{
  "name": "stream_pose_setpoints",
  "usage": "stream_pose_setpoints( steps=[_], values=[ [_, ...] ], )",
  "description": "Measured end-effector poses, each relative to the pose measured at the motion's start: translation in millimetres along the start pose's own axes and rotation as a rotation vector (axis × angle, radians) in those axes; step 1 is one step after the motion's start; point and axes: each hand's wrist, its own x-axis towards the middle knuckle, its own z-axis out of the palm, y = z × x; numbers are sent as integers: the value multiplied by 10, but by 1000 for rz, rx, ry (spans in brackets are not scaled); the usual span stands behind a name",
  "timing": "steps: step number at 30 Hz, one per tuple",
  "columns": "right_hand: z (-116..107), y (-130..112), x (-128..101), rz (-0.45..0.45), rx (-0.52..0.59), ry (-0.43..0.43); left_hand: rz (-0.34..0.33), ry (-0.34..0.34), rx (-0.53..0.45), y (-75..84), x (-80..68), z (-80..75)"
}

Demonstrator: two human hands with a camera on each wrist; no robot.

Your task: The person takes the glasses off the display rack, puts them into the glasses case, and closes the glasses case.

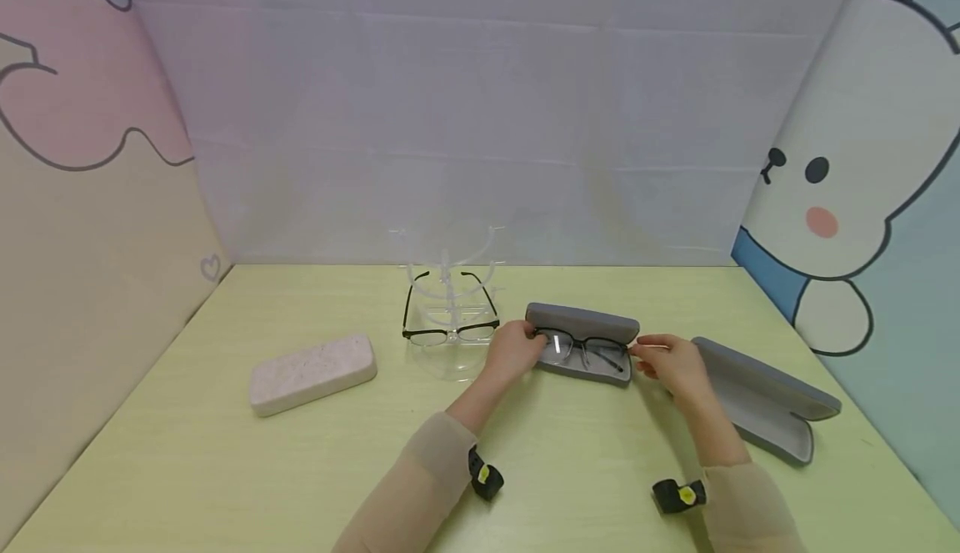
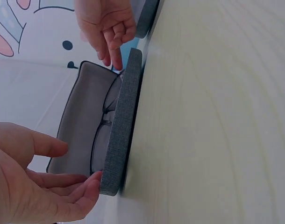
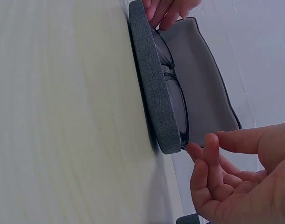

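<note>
Black-framed glasses [image 1: 588, 350] are lying inside the open grey fabric case [image 1: 581, 319] at mid-frame, right of centre. At its left end, the left hand [image 1: 514, 349] is resting with relaxed fingers touching the case's edge; at its right end, the right hand [image 1: 671, 363] is hovering, fingers loosely apart, gripping nothing. Another open grey case [image 1: 765, 399] is sitting just right, crowding that hand. Left of centre, a clear acrylic stand [image 1: 450, 303] is holding a second black pair [image 1: 450, 328]; a closed pale pink case [image 1: 312, 374] is lying further left on the yellow-green table [image 1: 225, 470].

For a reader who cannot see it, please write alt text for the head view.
Two hands, left hand and right hand, touch the ends of black glasses lying in an open grey case on a pale green table. Another pair sits on a clear stand.
</note>
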Motion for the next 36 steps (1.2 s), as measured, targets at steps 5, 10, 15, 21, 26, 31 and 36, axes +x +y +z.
stream_pose_setpoints(
  steps=[5, 10, 15, 21, 26, 31, 36],
  values=[
    [-36, -3, 15, -6, 29, 31, -23, 19, -22, 56, -35, -68],
    [-56, -3, 57, -30, 53, 92, -20, 23, -35, 123, 11, -121],
    [-38, -32, 102, -63, 61, 111, 31, 0, -24, 175, 124, -144],
    [-37, -63, 110, -94, 19, 50, 97, 19, 42, 203, 217, -115],
    [-35, -90, 105, -115, -79, 41, 88, 64, 66, 205, 257, -99],
    [-33, -116, 113, -119, -106, 29, 73, 90, 73, 199, 279, -110],
    [-29, -121, 127, -110, -88, 21, 59, 87, 49, 175, 279, -127]
  ],
)
